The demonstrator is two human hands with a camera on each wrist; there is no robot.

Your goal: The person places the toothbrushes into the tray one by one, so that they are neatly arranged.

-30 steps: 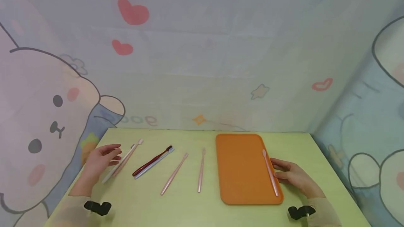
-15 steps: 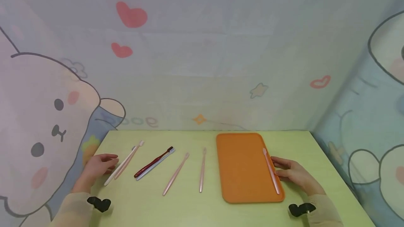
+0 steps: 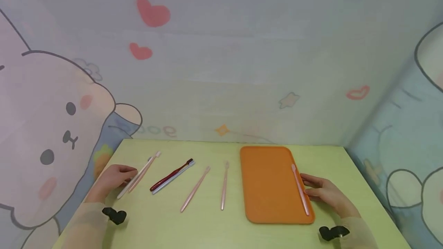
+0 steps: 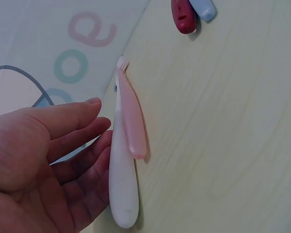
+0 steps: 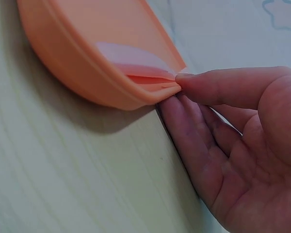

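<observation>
My left hand (image 3: 112,181) is at the left side of the table, beside a white toothbrush (image 4: 122,184). Its fingers are loosely bent, with the fingertips right at the handle's edge. A pink toothbrush (image 4: 134,126) lies against the white one, partly over it. On the right, my right hand (image 3: 327,193) pinches the rim of an orange tray (image 3: 266,206), thumb on top and fingers underneath. Inside that tray, along its right side, lies another pink toothbrush (image 3: 300,190).
A dark red toothbrush (image 3: 169,176) and a light blue toothbrush (image 3: 173,178) lie side by side left of centre. Two more pink toothbrushes lie apart, one slanted (image 3: 194,191) and one nearly straight (image 3: 224,189). A printed cloth backdrop (image 3: 221,68) rises behind the table.
My left hand has lowered and moved in against the white toothbrush. My right hand has stayed at the tray's rim. The whole head view has shifted slightly.
</observation>
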